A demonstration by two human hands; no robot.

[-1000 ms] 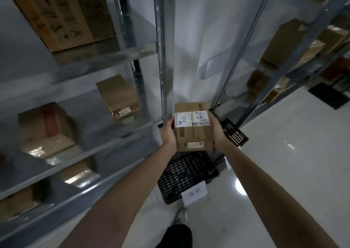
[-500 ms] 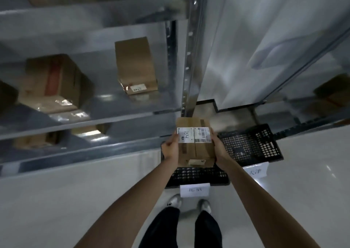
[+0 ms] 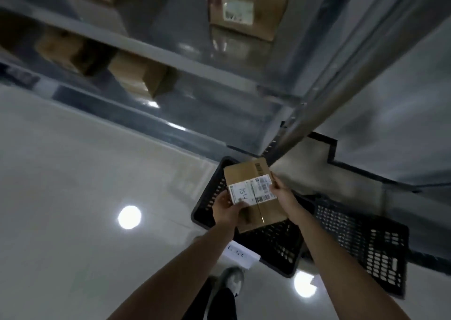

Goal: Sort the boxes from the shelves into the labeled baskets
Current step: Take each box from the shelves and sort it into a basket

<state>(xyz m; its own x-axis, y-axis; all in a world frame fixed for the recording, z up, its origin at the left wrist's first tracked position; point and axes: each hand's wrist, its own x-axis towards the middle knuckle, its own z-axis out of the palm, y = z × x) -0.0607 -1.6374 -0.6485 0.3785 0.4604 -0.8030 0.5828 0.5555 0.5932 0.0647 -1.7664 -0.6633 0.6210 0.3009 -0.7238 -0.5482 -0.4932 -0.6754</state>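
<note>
1. Down it went! The box (image 3: 255,192) had sunk from its earlier height toward the near basket (image 3: 275,246), its long side now tipped to 11 o'clock.
2. The left hand (image 3: 225,209) gripped its 8 o'clock edge, thumb on the shipping label, and the right hand (image 3: 284,195) clasped the 3 o'clock edge, holding the box over the basket's mouth.
3. The step looked like placing. A paper tag (image 3: 240,255) sat at the basket's 6 o'clock rim, unreadable, and a second basket (image 3: 366,246) lay at 4 o'clock.
4. The next move called for lowering the box inside, then letting go.

The glossy floor (image 3: 73,197) mirrors a round light (image 3: 129,217). A grey shoe (image 3: 234,279) stands on it, below dark trousers (image 3: 219,305).
</note>
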